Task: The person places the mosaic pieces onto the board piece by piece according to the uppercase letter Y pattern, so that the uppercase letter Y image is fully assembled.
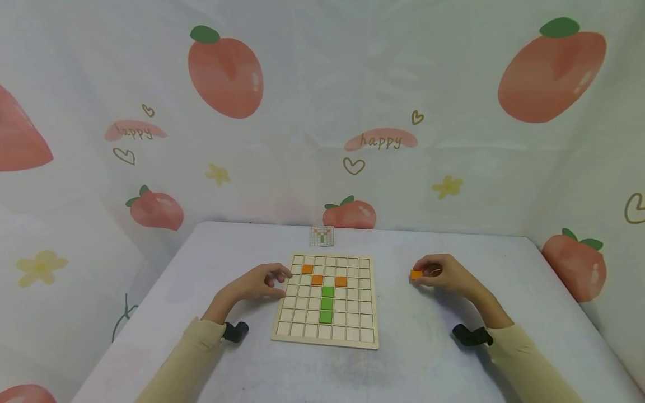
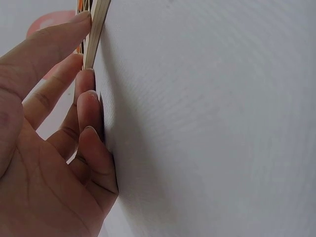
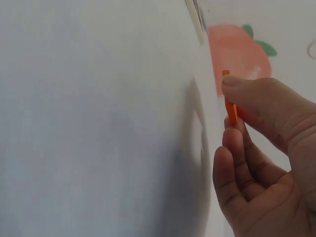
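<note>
A wooden grid board [image 1: 326, 343] lies flat on the table. Set in its cells are a column of green tiles [image 1: 327, 304] and several orange tiles [image 1: 317, 280] above them. At the board's left side, my left hand [image 1: 263, 281] rests with thumb and fingertips against the edge; the left wrist view shows these fingertips [image 2: 81, 17] right at the wooden rim. To the right of the board, my right hand [image 1: 443, 273] pinches an orange tile [image 1: 415, 275] between thumb and fingers. From the right wrist this orange piece appears edge-on, partly covered by the thumb [image 3: 232, 81].
Behind the board, near the table's back edge, lies a small pattern card [image 1: 322, 237] with a printed coloured grid. A white curtain [image 1: 302, 73] with fruit prints hangs behind the white table [image 1: 403, 369]. Each wrist wears a black strap mount [image 1: 472, 335].
</note>
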The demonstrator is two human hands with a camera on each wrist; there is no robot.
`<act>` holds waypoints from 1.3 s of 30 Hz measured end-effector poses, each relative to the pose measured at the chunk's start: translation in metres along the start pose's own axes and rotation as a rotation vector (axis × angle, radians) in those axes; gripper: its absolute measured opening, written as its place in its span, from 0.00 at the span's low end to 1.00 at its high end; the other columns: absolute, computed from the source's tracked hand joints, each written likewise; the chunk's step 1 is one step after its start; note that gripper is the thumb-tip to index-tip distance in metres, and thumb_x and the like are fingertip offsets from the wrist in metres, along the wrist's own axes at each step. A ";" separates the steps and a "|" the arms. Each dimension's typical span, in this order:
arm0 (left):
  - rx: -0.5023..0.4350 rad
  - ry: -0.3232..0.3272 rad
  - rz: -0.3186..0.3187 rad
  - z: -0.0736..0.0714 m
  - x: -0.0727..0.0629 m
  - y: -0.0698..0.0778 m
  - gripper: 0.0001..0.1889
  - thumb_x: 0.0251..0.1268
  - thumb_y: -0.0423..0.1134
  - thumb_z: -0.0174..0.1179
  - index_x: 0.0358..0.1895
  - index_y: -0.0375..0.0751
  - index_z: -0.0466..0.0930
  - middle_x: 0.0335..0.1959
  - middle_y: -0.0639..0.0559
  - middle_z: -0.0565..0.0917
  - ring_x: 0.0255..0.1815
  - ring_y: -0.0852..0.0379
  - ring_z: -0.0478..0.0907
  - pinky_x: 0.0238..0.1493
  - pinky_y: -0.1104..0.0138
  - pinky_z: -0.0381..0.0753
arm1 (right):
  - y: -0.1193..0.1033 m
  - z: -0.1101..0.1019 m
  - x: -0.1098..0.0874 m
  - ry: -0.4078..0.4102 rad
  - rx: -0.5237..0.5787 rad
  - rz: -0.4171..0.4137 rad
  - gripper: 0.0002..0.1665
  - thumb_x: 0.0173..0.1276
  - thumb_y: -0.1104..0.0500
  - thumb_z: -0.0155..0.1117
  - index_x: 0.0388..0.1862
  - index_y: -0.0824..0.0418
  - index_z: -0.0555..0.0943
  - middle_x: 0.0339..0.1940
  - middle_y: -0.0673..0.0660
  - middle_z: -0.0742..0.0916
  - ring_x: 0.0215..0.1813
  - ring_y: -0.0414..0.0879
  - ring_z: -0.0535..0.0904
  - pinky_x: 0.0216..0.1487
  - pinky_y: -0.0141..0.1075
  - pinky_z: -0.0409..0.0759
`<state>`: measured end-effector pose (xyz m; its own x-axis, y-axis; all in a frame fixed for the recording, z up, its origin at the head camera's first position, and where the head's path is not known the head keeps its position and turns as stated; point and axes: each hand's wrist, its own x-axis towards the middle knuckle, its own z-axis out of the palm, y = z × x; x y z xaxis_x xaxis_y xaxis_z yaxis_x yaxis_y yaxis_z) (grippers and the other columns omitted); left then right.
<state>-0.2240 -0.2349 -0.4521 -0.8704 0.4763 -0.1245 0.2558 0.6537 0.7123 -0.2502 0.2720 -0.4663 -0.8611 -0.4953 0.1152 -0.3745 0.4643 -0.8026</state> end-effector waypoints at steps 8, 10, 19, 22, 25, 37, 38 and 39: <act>0.006 0.003 0.002 0.001 -0.001 0.002 0.22 0.60 0.36 0.74 0.57 0.41 0.81 0.43 0.51 0.78 0.39 0.53 0.72 0.41 0.61 0.73 | -0.012 0.022 0.020 -0.020 0.009 -0.055 0.13 0.59 0.67 0.77 0.43 0.64 0.86 0.37 0.54 0.86 0.37 0.48 0.79 0.41 0.34 0.78; 0.010 0.002 -0.001 0.001 -0.002 0.002 0.21 0.61 0.36 0.74 0.57 0.41 0.81 0.43 0.51 0.78 0.39 0.53 0.72 0.41 0.61 0.73 | -0.015 0.027 0.025 -0.024 0.019 -0.073 0.12 0.60 0.68 0.77 0.43 0.63 0.86 0.37 0.53 0.86 0.38 0.48 0.79 0.42 0.34 0.78; 0.011 0.006 0.010 0.001 -0.001 -0.003 0.22 0.61 0.38 0.74 0.58 0.41 0.81 0.43 0.51 0.78 0.39 0.53 0.72 0.41 0.61 0.73 | -0.030 0.047 0.049 -0.037 0.049 -0.122 0.12 0.60 0.67 0.77 0.43 0.64 0.87 0.37 0.53 0.86 0.37 0.48 0.79 0.42 0.34 0.78; 0.014 0.006 0.001 0.002 0.000 -0.004 0.22 0.61 0.38 0.74 0.58 0.43 0.81 0.43 0.53 0.78 0.39 0.53 0.72 0.41 0.61 0.73 | -0.036 0.054 0.056 -0.053 0.060 -0.133 0.13 0.60 0.67 0.77 0.43 0.66 0.86 0.37 0.54 0.86 0.37 0.47 0.79 0.42 0.34 0.79; 0.012 0.006 -0.002 0.002 0.001 -0.004 0.22 0.61 0.38 0.74 0.58 0.43 0.81 0.43 0.53 0.78 0.39 0.53 0.72 0.41 0.61 0.73 | -0.040 0.060 0.063 -0.068 0.069 -0.141 0.12 0.60 0.67 0.77 0.43 0.66 0.86 0.37 0.55 0.86 0.37 0.48 0.79 0.42 0.34 0.79; 0.015 0.012 -0.007 0.001 0.002 -0.005 0.22 0.60 0.38 0.75 0.57 0.43 0.82 0.42 0.53 0.78 0.37 0.54 0.72 0.40 0.62 0.72 | -0.048 0.082 0.082 -0.065 0.063 -0.136 0.13 0.58 0.64 0.80 0.42 0.65 0.87 0.35 0.53 0.86 0.36 0.45 0.78 0.41 0.34 0.77; 0.017 0.011 -0.005 0.001 0.002 -0.005 0.22 0.60 0.38 0.75 0.57 0.43 0.81 0.42 0.53 0.78 0.37 0.54 0.72 0.40 0.62 0.72 | -0.048 0.083 0.083 -0.064 0.065 -0.135 0.13 0.58 0.64 0.80 0.42 0.65 0.87 0.36 0.53 0.86 0.36 0.45 0.78 0.41 0.34 0.77; 0.017 0.011 -0.003 0.001 0.002 -0.005 0.22 0.60 0.38 0.75 0.57 0.42 0.81 0.42 0.53 0.78 0.37 0.54 0.72 0.40 0.62 0.72 | -0.049 0.084 0.084 -0.064 0.069 -0.136 0.13 0.59 0.64 0.80 0.42 0.66 0.87 0.36 0.54 0.86 0.36 0.45 0.78 0.41 0.34 0.77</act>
<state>-0.2264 -0.2362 -0.4567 -0.8758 0.4677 -0.1189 0.2600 0.6650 0.7001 -0.2747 0.1458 -0.4667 -0.7795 -0.5970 0.1896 -0.4597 0.3396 -0.8206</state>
